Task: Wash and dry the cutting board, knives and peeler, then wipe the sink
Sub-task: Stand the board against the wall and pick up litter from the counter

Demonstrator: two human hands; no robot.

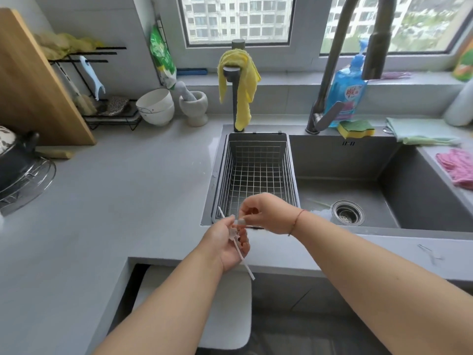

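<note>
Peeler held over the sink's front edge

Our left hand [228, 243] grips a slim white peeler [236, 245], tilted, its ends sticking out; our right hand [266, 213] pinches its top beside the wire basket [256, 172].

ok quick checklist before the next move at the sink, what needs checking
1. Thin white strip secure in the grip: ok, left hand holds it and right hand pinches near its top.
2. What the strip is: cannot tell, too blurred.
3. Wire mesh basket free for items: ok, nothing in it.
4. Dark grey sink basin free: ok.
5. Yellow-green sponge at hand: ok, beside the grey tap.
6. Water running: not ok.
</note>
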